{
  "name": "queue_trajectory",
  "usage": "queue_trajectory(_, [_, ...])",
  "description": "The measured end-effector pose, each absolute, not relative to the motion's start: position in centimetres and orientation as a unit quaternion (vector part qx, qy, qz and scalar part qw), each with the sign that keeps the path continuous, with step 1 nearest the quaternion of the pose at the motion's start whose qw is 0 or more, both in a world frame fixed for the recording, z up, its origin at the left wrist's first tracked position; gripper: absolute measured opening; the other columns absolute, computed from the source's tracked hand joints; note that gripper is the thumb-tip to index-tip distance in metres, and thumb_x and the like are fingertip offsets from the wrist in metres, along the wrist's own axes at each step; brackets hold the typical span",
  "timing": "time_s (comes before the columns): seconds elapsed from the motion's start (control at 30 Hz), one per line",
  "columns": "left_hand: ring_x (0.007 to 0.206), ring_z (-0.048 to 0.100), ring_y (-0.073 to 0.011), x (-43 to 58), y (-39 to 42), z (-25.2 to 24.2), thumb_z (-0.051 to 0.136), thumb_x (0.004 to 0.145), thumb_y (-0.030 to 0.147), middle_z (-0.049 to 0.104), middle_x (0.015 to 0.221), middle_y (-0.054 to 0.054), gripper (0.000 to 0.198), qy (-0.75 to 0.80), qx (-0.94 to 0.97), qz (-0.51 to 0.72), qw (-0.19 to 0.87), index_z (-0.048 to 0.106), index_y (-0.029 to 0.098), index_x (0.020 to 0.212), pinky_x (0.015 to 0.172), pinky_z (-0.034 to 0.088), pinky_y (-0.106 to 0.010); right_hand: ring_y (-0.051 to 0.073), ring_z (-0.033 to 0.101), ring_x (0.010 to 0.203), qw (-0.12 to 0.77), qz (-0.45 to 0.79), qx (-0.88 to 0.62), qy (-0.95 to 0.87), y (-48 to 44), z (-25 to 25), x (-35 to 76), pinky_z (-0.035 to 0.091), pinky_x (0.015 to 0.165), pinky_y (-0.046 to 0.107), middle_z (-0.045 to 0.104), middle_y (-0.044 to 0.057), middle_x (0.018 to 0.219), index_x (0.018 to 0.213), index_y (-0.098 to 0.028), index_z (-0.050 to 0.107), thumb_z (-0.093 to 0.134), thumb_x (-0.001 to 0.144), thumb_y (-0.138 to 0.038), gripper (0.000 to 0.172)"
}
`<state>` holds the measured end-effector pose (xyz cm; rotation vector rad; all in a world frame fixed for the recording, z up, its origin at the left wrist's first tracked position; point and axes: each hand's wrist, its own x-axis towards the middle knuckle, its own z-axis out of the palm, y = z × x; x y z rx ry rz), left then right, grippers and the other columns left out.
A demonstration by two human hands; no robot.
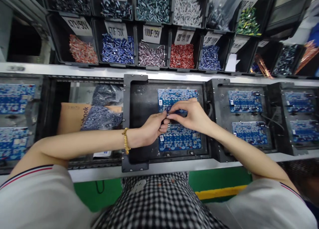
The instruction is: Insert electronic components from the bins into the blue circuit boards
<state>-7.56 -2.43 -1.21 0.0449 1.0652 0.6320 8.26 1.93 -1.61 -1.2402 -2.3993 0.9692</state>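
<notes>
Both hands are meeting over the middle of the black carrier tray [139, 122]. The left hand [152, 127] is pinching a small dark component [166, 116] in a narrow grip of thumb and forefinger, and the right hand [191, 116] is closing its fingertips on the same part from the other side; the part is too small to identify. It is hovering just over the gap between the upper blue circuit board [174, 96] and the lower blue circuit board [179, 139], both lying flat in the tray.

To do this well, the fingertips should be keeping the part upright and its legs straight, with wrists resting low for steadiness, and pressing only lightly on the board.

The tray's raised walls are boxing the boards in on all sides, so sideways room is tight. More trays with boards [245, 116] are sitting just beside on the right. A row of bins of coloured components [117, 49] is standing beyond the far rail, and a bag of parts on a cardboard box [99, 117] is lying to the left. The clearest way out is straight up.
</notes>
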Motion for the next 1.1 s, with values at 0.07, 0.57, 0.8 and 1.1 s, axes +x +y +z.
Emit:
queue_trajectory(0.07, [0.045,0.03,-0.0032,-7.3,-2.5,-1.1,0.042,0.095,0.02,0.035,0.058,0.004,0.024,0.484,0.037,0.295,0.823,0.048,0.012,0.073,0.045,0.02,-0.016,0.017,0.063,0.079,0.112,0.301,-0.418,-0.85,1.8,-1.1,8.7,0.024,0.077,0.034,0.071,0.0,0.084,0.079,-0.02,0.064,0.055,0.087,-0.03,0.016])
queue_trajectory(0.57, [0.047,0.035,-0.0019,-6.8,-2.2,-1.5,0.048,0.091,0.013,0.051,0.07,-0.002,0.016,0.506,0.11,0.249,0.818,0.062,0.007,0.087,0.046,0.019,-0.018,0.022,0.059,0.088,0.038,0.151,-0.409,-0.899,3.5,-3.8,11.0,0.019,0.074,0.035,0.067,0.006,0.098,0.084,-0.016,0.059,0.042,0.088,-0.014,0.018])
queue_trajectory(0.8, [0.044,0.033,-0.0018,-6.2,-1.9,-1.1,0.046,0.094,0.022,0.043,0.061,0.0,0.028,0.524,0.081,0.26,0.807,0.057,0.007,0.073,0.045,0.016,-0.018,0.019,0.062,0.084,0.097,0.215,-0.445,-0.864,2.0,-2.1,10.7,0.02,0.077,0.035,0.071,0.001,0.091,0.083,-0.019,0.063,0.053,0.09,-0.031,0.017])
queue_trajectory(1.1, [0.042,0.038,-0.0055,-5.8,-2.0,-0.8,0.031,0.091,0.011,0.065,0.075,-0.011,0.024,0.45,0.13,0.208,0.859,0.052,0.006,0.1,0.045,0.023,-0.021,0.021,0.06,0.085,0.042,0.151,-0.47,-0.868,2.7,-2.1,13.2,0.017,0.073,0.034,0.069,0.004,0.095,0.084,-0.017,0.062,0.045,0.088,-0.022,0.019])
